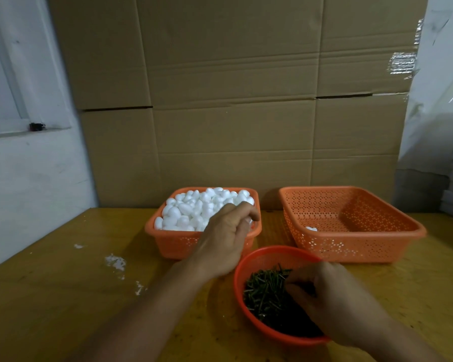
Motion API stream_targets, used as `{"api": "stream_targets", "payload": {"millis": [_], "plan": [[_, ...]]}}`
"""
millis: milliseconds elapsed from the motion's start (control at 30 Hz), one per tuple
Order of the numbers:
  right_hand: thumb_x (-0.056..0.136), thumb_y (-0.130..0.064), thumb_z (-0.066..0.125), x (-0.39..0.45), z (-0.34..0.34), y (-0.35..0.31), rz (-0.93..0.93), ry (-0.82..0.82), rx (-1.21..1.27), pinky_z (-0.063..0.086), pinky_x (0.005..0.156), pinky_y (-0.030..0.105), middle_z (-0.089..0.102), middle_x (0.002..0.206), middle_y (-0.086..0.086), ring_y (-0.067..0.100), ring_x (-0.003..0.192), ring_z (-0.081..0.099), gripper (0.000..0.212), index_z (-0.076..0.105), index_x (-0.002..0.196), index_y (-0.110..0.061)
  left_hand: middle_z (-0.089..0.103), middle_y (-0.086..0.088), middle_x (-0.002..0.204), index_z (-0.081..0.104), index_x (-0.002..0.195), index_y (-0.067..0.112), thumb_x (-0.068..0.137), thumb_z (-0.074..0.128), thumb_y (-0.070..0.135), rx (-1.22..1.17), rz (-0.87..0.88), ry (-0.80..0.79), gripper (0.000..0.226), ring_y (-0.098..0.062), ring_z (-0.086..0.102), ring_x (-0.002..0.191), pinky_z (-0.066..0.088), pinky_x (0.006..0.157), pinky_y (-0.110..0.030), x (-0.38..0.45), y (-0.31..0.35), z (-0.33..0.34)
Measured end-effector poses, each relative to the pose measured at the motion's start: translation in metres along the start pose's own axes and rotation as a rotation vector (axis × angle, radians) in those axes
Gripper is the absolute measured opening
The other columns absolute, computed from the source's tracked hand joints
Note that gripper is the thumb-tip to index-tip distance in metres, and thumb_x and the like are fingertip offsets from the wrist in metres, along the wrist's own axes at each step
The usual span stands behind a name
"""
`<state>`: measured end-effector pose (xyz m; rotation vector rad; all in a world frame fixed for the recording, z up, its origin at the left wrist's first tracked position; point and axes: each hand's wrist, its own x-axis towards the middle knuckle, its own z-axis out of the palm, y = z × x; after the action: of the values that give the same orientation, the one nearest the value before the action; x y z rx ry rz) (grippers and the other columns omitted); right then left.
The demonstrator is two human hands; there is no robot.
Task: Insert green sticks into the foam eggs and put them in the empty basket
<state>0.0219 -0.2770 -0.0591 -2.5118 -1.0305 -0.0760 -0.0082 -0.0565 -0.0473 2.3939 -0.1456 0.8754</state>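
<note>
An orange basket (168, 244) at the centre is heaped with several white foam eggs (194, 207). My left hand (225, 236) reaches over its right front corner, fingers curled round one egg at its tips. A round red bowl (249, 259) near me holds a pile of green sticks (264, 293). My right hand (332, 301) is inside the bowl, fingers curled down into the sticks; whether it pinches one is hidden. A second orange basket (351, 246) at the right holds one foam egg (311, 228) near its left wall.
All three containers stand on a yellow wooden table (63, 296). White foam crumbs (115, 262) lie on the table's left part. Tall cardboard boxes (233, 100) form a wall right behind the baskets. A white wall with a window frame is at left.
</note>
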Motion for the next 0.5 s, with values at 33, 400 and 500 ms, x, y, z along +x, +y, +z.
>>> {"api": "stream_targets", "payload": {"millis": [33,400,500], "plan": [[0.096,-0.041,0.055,0.000,0.001,0.000,-0.002,-0.021,-0.023,0.055,0.068,0.036,0.070,0.081,-0.006,0.011,0.073,0.065,0.019,0.069,0.092,-0.028,0.061,0.002,0.095,0.064,0.105,0.027,0.103,0.051,0.016,-0.033,-0.007,-0.044,0.016,-0.007,0.056,0.086,0.043,0.078,-0.024,-0.003,0.003,0.001],[0.085,-0.054,0.063,0.001,-0.001,-0.008,0.001,-0.198,-0.138,0.054,0.072,0.035,0.066,0.086,-0.007,0.012,0.083,0.063,0.029,0.065,0.089,-0.025,0.062,0.022,0.096,0.059,0.125,0.037,0.100,0.060,0.022,-0.184,-0.028,-0.216,0.028,-0.001,0.062,0.088,0.047,0.074,-0.016,-0.024,0.013,0.010],[0.084,-0.050,0.063,0.003,0.000,-0.010,0.013,-0.196,-0.163,0.051,0.070,0.034,0.060,0.078,-0.007,0.015,0.077,0.059,0.028,0.060,0.077,-0.023,0.067,0.013,0.093,0.059,0.123,0.036,0.101,0.059,0.025,-0.285,-0.064,-0.243,0.024,-0.006,0.067,0.087,0.055,0.076,-0.026,-0.021,0.016,0.008]]}}
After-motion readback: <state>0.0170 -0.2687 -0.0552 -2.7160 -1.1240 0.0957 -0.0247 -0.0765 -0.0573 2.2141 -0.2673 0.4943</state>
